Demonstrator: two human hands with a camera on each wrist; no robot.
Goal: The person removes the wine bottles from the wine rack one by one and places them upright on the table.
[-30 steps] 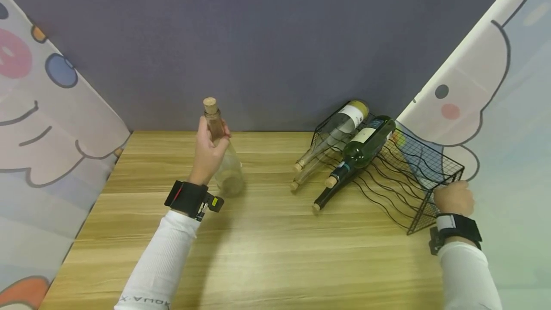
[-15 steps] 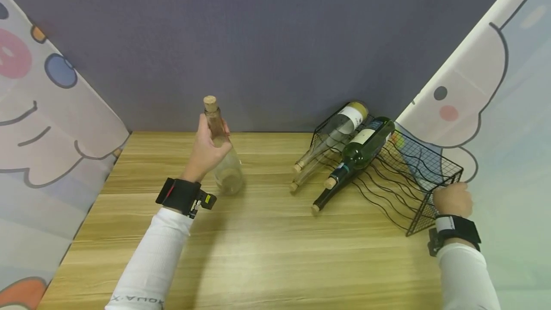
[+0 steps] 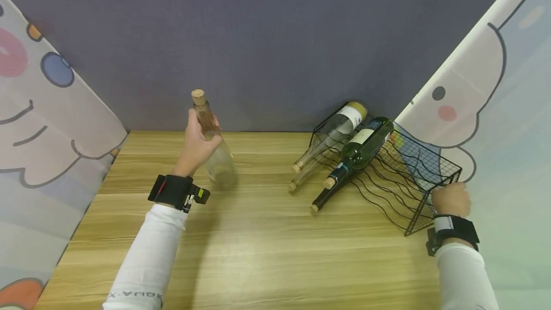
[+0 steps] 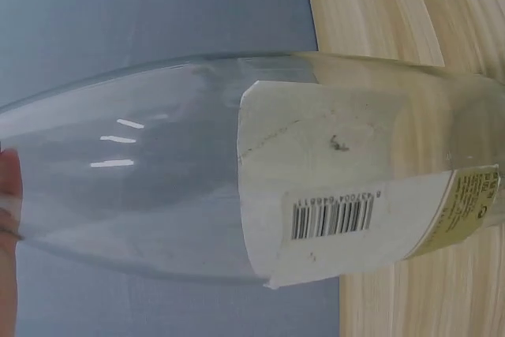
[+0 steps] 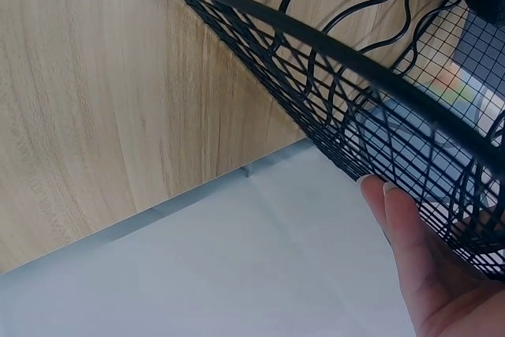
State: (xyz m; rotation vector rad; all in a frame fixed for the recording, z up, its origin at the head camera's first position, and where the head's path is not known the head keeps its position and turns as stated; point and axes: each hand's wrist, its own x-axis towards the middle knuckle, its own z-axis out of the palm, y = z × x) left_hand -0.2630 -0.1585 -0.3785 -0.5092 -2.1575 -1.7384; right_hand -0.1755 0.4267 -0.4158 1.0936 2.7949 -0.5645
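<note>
1 clear, corked glass bottle (image 3: 220, 162) tilts at 9 o'clock, grasped by the left hand (image 3: 195, 146); a slack grip could drop it. The right hand (image 3: 452, 200) pinches the black wire-mesh rack (image 3: 419, 160) at 3 o'clock; tugging could roll its green and clear bottles (image 3: 360, 151).
</note>
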